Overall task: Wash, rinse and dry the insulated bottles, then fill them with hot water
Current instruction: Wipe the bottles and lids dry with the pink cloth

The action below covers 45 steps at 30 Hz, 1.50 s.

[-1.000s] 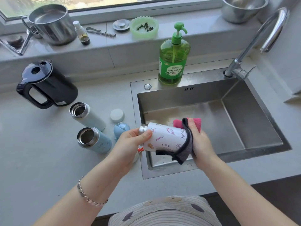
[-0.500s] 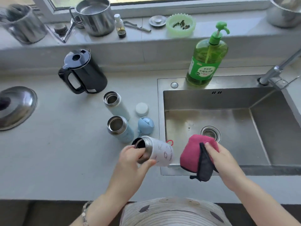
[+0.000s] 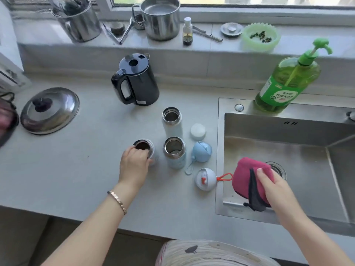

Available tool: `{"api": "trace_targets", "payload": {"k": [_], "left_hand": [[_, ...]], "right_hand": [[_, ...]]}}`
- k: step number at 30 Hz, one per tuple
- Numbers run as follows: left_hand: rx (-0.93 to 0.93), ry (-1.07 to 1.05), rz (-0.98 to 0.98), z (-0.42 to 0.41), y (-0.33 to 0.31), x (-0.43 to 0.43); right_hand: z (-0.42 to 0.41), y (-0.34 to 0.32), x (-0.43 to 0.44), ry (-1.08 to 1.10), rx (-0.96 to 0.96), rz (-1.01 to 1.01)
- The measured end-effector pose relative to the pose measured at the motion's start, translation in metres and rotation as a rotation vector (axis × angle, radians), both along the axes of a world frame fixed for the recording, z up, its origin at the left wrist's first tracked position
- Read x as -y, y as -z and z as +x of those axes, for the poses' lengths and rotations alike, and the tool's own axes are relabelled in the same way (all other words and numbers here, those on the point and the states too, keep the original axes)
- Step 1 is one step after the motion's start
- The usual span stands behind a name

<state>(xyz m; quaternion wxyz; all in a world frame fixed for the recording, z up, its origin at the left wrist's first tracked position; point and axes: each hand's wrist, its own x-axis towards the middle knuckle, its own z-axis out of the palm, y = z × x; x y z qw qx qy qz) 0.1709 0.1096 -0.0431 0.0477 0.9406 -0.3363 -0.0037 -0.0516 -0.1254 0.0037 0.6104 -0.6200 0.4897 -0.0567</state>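
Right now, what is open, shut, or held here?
White patterned steel bottle: uncapped, upright, gripped by left hand.
Pale blue steel bottle: uncapped, upright.
White steel bottle: uncapped, upright.
Black electric kettle: lid shut.
Pink cloth: held by right hand.

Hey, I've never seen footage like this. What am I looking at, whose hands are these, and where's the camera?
No machine here: a person wears a wide-angle camera on the head, looking down at their own hands. The left hand grips an open bottle standing on the counter beside a white bottle and a pale blue bottle, with loose lids nearby. The right hand holds a pink cloth over the sink. A black kettle stands behind them; a green soap bottle sits at the sink's back edge.
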Motion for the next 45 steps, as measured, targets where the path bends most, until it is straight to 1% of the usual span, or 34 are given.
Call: {"api": "trace_targets", "payload": {"k": [3, 5, 6, 8, 10, 12, 14, 16, 20, 22, 24, 25, 27, 29, 32, 33, 35, 37, 39, 42, 45], "left_hand": [[0.018, 0.098, 0.074, 0.011, 0.007, 0.009], [0.054, 0.113, 0.049, 0.014, 0.009, 0.013], [0.082, 0.094, -0.002, 0.013, 0.008, 0.013], [0.17, 0.06, -0.174, 0.004, -0.001, 0.013], [0.274, 0.136, -0.324, -0.017, -0.016, 0.02], [0.302, 0.269, -0.381, -0.036, -0.024, 0.029], [0.292, 0.336, -0.311, -0.042, -0.02, 0.039], [0.271, 0.31, -0.213, -0.037, -0.008, 0.043], [0.088, 0.217, -0.046, -0.031, -0.002, 0.049], [0.026, 0.199, -0.042, -0.032, -0.008, 0.053], [-0.021, 0.164, -0.091, -0.034, -0.012, 0.055], [-0.028, 0.131, -0.123, -0.036, -0.015, 0.055], [-0.043, 0.017, -0.246, -0.042, -0.027, 0.054], [-0.182, -0.095, -0.357, -0.051, -0.053, 0.055], [-0.42, -0.26, -0.63, -0.065, -0.089, 0.07], [-0.535, -0.323, -0.724, -0.068, -0.097, 0.081], [-0.854, -0.444, -0.93, -0.073, -0.101, 0.108], [-1.157, -0.557, -1.052, -0.08, -0.097, 0.139], [-1.4, -0.643, -1.092, -0.09, -0.093, 0.17], [-1.752, -0.75, -1.064, -0.101, -0.09, 0.21], [-2.029, -0.814, -1.041, -0.106, -0.088, 0.232]], "right_hand": [[0.003, -0.003, -0.002, 0.0, 0.024, -0.011], [0.0, -0.005, -0.002, 0.012, 0.028, -0.023], [-0.003, -0.005, -0.001, 0.022, 0.029, -0.026], [-0.009, -0.005, 0.0, 0.043, 0.032, -0.024], [-0.015, -0.005, 0.001, 0.068, 0.037, -0.013], [-0.019, -0.004, 0.001, 0.086, 0.038, 0.0], [-0.023, -0.002, 0.001, 0.092, 0.036, 0.006], [-0.026, 0.0, 0.001, 0.093, 0.038, 0.012], [-0.041, 0.001, 0.007, 0.121, 0.041, 0.004], [-0.049, 0.002, 0.009, 0.133, 0.04, 0.008], [-0.055, 0.002, 0.012, 0.147, 0.049, 0.014], [-0.058, 0.002, 0.013, 0.155, 0.052, 0.016], [-0.064, 0.001, 0.017, 0.168, 0.055, 0.015], [-0.07, 0.001, 0.022, 0.175, 0.061, 0.004], [-0.074, 0.003, 0.028, 0.19, 0.062, 0.006], [-0.075, 0.004, 0.029, 0.196, 0.059, 0.011], [-0.076, 0.006, 0.032, 0.204, 0.059, 0.013], [-0.077, 0.007, 0.036, 0.207, 0.061, 0.01], [-0.08, 0.006, 0.04, 0.21, 0.054, 0.006], [-0.086, 0.005, 0.047, 0.224, 0.041, -0.005], [-0.094, 0.002, 0.052, 0.26, 0.057, -0.03]]}}
